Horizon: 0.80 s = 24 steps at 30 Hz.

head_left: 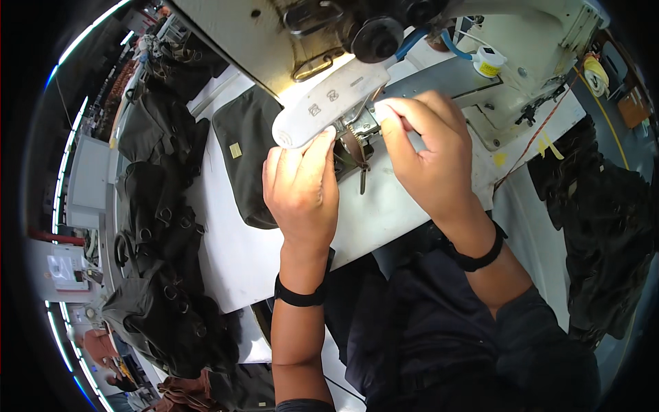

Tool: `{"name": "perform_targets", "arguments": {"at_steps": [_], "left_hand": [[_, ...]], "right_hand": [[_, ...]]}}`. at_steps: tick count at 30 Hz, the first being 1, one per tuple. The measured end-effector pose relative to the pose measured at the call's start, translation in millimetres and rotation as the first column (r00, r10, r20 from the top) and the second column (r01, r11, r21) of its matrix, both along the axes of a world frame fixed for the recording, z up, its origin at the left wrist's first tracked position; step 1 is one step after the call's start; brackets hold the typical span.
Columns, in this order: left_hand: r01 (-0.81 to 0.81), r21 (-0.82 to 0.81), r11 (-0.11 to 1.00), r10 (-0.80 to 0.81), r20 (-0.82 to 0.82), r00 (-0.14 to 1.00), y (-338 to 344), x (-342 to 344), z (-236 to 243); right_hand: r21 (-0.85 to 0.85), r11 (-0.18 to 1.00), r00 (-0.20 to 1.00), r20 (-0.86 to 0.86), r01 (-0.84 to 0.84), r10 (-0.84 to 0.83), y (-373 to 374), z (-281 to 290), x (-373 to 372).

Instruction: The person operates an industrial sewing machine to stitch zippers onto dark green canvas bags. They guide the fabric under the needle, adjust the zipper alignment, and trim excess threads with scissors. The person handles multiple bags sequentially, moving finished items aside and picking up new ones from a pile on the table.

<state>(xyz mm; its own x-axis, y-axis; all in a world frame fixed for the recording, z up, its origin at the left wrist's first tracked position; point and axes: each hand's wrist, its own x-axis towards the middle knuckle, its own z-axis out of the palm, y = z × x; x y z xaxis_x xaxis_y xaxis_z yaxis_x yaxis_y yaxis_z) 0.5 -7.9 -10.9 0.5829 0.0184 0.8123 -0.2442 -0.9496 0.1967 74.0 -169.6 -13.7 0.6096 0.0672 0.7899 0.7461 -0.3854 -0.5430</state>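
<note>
At the sewing machine (pixel 226 27), both my hands work close to the stitching area. My left hand (pixel 302 185) has its fingers pressed together, tips at the lower edge of a white elongated cover (pixel 322 106); what they hold is hidden. My right hand (pixel 432 147) pinches thumb and forefinger beside the metal parts near the needle area; anything in the pinch is too small to name. Between my hands hangs a narrow brown curved strip (pixel 353 145) by a dark metal lever (pixel 363 180). A dark fabric panel (pixel 244 144) with a small pale label lies left of them, partly behind my left hand.
Dark bags with metal rings (pixel 154 206) are piled along the left. More dark fabric pieces (pixel 604 233) hang at the right. The white tabletop (pixel 230 268) extends under the machine. A white round device (pixel 489 62) and blue tubes sit on the machine's far side. People are far off at lower left.
</note>
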Motion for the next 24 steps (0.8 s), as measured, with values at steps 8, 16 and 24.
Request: {"name": "perform_targets", "arguments": {"at_steps": [8,16,24], "left_hand": [[-0.021,0.025,0.999,0.02,0.019,1.0,1,3,1],[0.032,0.018,0.999,-0.034,0.077,0.997,4,7,-6],[0.031,0.023,0.999,-0.032,0.05,0.998,4,7,0]], "right_hand": [[0.027,0.998,0.988,0.146,0.055,-0.058,28,-7,14],[0.069,0.995,0.981,0.18,0.067,-0.078,34,-17,20],[0.099,0.993,0.983,0.168,0.061,-0.078,38,-20,23]]}}
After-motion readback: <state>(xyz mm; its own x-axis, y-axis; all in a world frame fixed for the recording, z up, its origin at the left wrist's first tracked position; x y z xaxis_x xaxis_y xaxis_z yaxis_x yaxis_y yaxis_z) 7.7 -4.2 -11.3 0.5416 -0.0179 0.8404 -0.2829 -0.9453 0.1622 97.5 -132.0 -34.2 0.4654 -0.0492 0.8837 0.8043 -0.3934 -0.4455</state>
